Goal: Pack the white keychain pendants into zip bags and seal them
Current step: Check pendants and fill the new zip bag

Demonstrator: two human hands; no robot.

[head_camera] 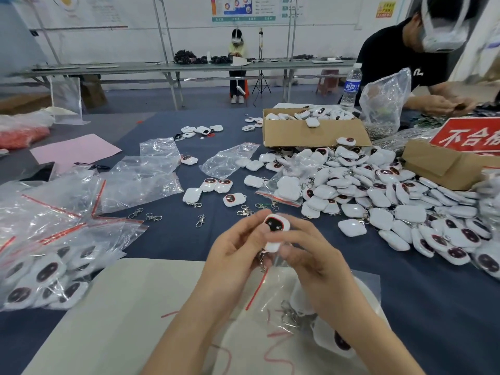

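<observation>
- Working at a dark blue table (173, 239) in a workshop room, with a cream board (121, 307) lying nearest, under the forearms.
- Holding one white pendant (276, 226) up above the board's far edge, between both hands.
- Pinching its left edge with the curled fingertips of the left hand (238, 255).
- Gripping its right side and lower end with the curled fingers and thumb of the right hand (311, 255).
- Standing the pendant roughly upright on its long axis, dark face toward the camera and metal ring end pointing down.
- Dangling the clear zip bag (270, 280) directly beneath, with the red seal strip slanting down and leftward.
- Not managing to tell whether the ring end is already sitting inside the bag mouth.
- Judging the coming push to be heading straight down, ring first, with both hands equally close.
- Leaving the pendant heap (378, 201) off to the right and the packed bags (48, 266) well apart on the left.
</observation>
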